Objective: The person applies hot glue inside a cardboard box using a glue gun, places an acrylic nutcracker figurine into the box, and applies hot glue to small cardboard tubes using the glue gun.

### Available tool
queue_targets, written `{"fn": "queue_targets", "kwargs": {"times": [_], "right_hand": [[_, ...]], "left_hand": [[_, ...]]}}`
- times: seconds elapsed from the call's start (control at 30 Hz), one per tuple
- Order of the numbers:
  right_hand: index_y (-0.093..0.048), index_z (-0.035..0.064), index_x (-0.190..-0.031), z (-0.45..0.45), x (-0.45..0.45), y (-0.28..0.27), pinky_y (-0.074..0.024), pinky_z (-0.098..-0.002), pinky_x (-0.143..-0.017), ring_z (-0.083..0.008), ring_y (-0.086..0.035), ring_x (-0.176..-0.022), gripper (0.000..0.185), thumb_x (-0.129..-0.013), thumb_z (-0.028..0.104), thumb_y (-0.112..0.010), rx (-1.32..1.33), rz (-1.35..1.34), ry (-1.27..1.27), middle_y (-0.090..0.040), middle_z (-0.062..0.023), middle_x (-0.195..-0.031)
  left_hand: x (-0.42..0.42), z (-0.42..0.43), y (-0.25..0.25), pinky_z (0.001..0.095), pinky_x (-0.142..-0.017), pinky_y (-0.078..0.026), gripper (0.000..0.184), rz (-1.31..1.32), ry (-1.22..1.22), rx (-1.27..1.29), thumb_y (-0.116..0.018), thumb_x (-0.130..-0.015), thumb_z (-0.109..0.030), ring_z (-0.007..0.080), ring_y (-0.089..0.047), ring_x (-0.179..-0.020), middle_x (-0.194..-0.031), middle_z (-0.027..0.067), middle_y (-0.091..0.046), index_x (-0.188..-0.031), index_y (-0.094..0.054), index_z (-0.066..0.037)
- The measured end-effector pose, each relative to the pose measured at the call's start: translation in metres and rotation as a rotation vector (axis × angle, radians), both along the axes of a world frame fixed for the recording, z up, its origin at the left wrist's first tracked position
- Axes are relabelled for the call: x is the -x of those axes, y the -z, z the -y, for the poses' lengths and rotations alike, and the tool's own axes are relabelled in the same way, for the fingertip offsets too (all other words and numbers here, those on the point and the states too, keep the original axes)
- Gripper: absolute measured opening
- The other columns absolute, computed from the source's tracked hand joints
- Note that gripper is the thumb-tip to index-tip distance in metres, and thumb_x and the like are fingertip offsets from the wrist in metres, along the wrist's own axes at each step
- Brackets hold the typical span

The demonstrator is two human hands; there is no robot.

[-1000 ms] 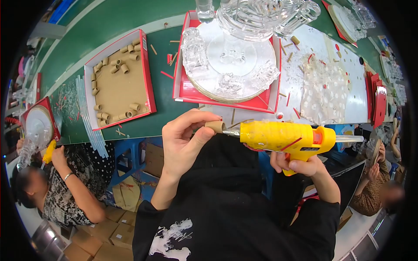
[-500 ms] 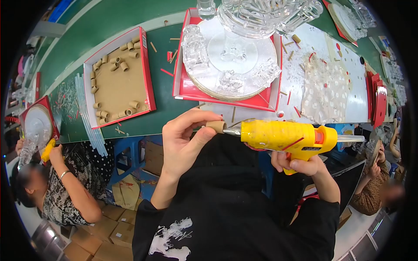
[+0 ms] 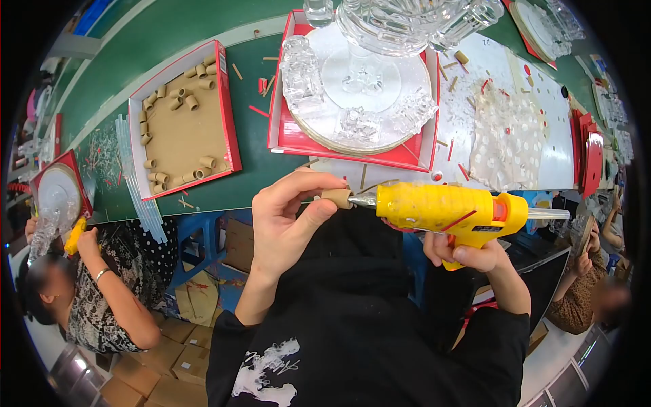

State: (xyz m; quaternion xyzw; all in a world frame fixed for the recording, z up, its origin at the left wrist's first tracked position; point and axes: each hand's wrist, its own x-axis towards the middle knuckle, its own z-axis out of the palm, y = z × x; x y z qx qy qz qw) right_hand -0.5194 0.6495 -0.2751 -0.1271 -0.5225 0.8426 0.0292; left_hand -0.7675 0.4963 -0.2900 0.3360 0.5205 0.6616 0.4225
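The left hand (image 3: 286, 222) pinches a tube (image 3: 336, 198) mid-frame, its end apparently turned to meet the gun (image 3: 434, 205). The right hand (image 3: 475, 257) clasps its handle (image 3: 469, 241).

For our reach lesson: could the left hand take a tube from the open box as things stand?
Probably not: the left hand pinches a tube at the glue gun's nozzle. Once freed, nothing seems to block the open box.

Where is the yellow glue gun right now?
In the head view, the yellow glue gun is right of centre in the right hand, its nozzle at the cardboard tube the left hand pinches.
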Motion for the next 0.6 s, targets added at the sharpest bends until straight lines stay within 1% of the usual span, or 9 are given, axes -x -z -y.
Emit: {"fn": "queue_targets", "kwargs": {"times": [0.03,0.07,0.1,0.33,0.4,0.43,0.5,0.53,0.6], "right_hand": [[-0.05,0.0045,-0.125,-0.0004,0.0018,-0.003,-0.0467,-0.0308,-0.062,-0.0188,-0.058,-0.062,0.047,-0.084,0.027,-0.056,0.001,0.001,0.001,-0.05,-0.0012,-0.063],[-0.051,0.0051,-0.105,-0.0016,0.0044,-0.0069,-0.0468,-0.0317,-0.064,-0.0185,-0.056,-0.064,0.026,-0.085,0.02,-0.056,0.047,-0.007,0.005,-0.05,-0.0023,-0.066],[-0.052,0.0056,-0.085,-0.0024,0.0058,-0.0091,-0.0469,-0.0327,-0.066,-0.0182,-0.054,-0.065,0.008,-0.086,0.013,-0.055,0.092,-0.015,0.009,-0.049,-0.0035,-0.069],[-0.052,0.0059,-0.084,-0.0034,0.0038,-0.0069,-0.0471,-0.033,-0.066,-0.018,-0.055,-0.066,0.006,-0.084,0.011,-0.054,0.072,-0.007,-0.016,-0.049,-0.0028,-0.068],[-0.056,0.0051,-0.106,-0.0007,0.0025,-0.0059,-0.0466,-0.0302,-0.064,-0.0181,-0.059,-0.064,0.033,-0.084,0.029,-0.057,0.019,0.042,0.007,-0.05,-0.001,-0.063],[-0.056,0.0051,-0.106,-0.0005,0.0021,-0.0054,-0.0466,-0.0302,-0.064,-0.0181,-0.059,-0.064,0.033,-0.084,0.029,-0.057,0.02,0.042,0.007,-0.05,-0.001,-0.063],[-0.057,0.0062,-0.089,-0.0007,0.001,-0.0048,-0.0462,-0.0299,-0.064,-0.0181,-0.059,-0.064,0.025,-0.083,0.03,-0.057,0.025,0.055,0.006,-0.049,-0.0009,-0.062],[-0.057,0.0062,-0.089,-0.0008,0.002,-0.0064,-0.0462,-0.0299,-0.064,-0.0181,-0.059,-0.064,0.025,-0.083,0.03,-0.057,0.026,0.055,0.006,-0.049,-0.0009,-0.062],[-0.054,0.0077,-0.078,-0.0011,0.0047,-0.0106,-0.0458,-0.0296,-0.064,-0.0182,-0.059,-0.063,0.024,-0.083,0.031,-0.058,0.021,0.084,0.009,-0.049,-0.0008,-0.062]], "left_hand": [[-0.0017,-0.0011,-0.001,0.0219,-0.069,-0.045,0.038,-0.006,-0.037,0.004,-0.072,-0.088,-0.027,0.0117,-0.059,-0.077,-0.088,0.0076,-0.062,-0.103,-0.064,0.007],[-0.0017,-0.0011,-0.0014,0.0219,-0.069,-0.045,0.038,-0.006,-0.036,0.004,-0.072,-0.088,-0.027,0.0117,-0.059,-0.077,-0.088,0.0076,-0.062,-0.103,-0.064,0.007],[-0.0016,-0.0011,-0.0017,0.0219,-0.07,-0.045,0.037,-0.006,-0.034,0.004,-0.072,-0.088,-0.026,0.0117,-0.059,-0.077,-0.088,0.0077,-0.062,-0.103,-0.064,0.007],[-0.0018,-0.0011,-0.0047,0.0216,-0.071,-0.044,0.036,-0.001,-0.032,0.012,-0.073,-0.087,-0.024,0.0114,-0.059,-0.078,-0.09,0.0077,-0.063,-0.104,-0.064,0.006],[-0.0011,-0.0007,-0.0051,0.0216,-0.071,-0.044,0.036,-0.001,-0.03,0.014,-0.073,-0.087,-0.024,0.0113,-0.059,-0.079,-0.09,0.0077,-0.063,-0.104,-0.064,0.006],[-0.0008,-0.0006,-0.0054,0.0216,-0.071,-0.044,0.036,-0.002,-0.026,0.015,-0.073,-0.087,-0.024,0.0112,-0.059,-0.079,-0.09,0.0076,-0.063,-0.104,-0.064,0.006],[-0.0009,-0.0005,-0.0057,0.0216,-0.071,-0.045,0.036,0.004,-0.029,0.018,-0.074,-0.086,-0.023,0.0112,-0.059,-0.079,-0.091,0.0077,-0.063,-0.104,-0.064,0.006],[-0.0009,-0.0004,-0.0059,0.0216,-0.071,-0.045,0.036,0.009,-0.032,0.021,-0.074,-0.086,-0.023,0.0112,-0.059,-0.08,-0.091,0.0077,-0.063,-0.104,-0.064,0.006],[-0.0007,-0.0003,-0.006,0.0216,-0.071,-0.045,0.035,0.011,-0.031,0.023,-0.074,-0.086,-0.023,0.0113,-0.059,-0.08,-0.091,0.0077,-0.063,-0.104,-0.064,0.006]]}}
